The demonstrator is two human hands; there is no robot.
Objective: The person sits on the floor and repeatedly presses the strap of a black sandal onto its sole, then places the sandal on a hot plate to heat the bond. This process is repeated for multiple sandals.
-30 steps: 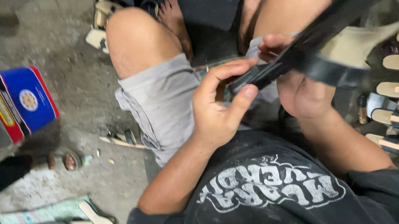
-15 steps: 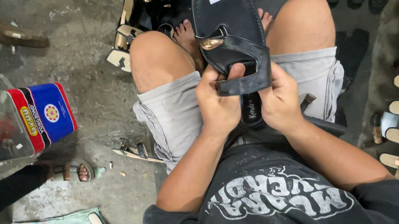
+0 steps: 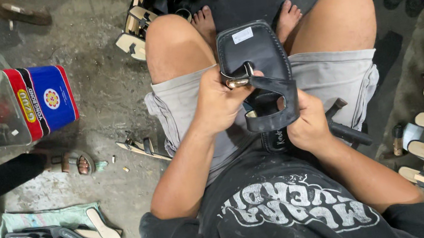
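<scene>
hands: left (image 3: 218, 103), right (image 3: 306, 128) | black sandal (image 3: 256, 56) now lower, nearer lap

Black sandal (image 3: 256, 56): flat open-toed type with a dark insole, held sole-down above the lap between the knees, its long axis running from 6 to 12 o'clock. A small pale rectangular label sits on the insole toward 12 o'clock. A wide black strap (image 3: 279, 102) loops across the near end toward 6 o'clock, bent up and outward so its underside shows. A gold-coloured metal buckle (image 3: 236, 80) sits at the 9 o'clock edge of the strap. Condition: intact, the strap not lying flat on the insole.
</scene>
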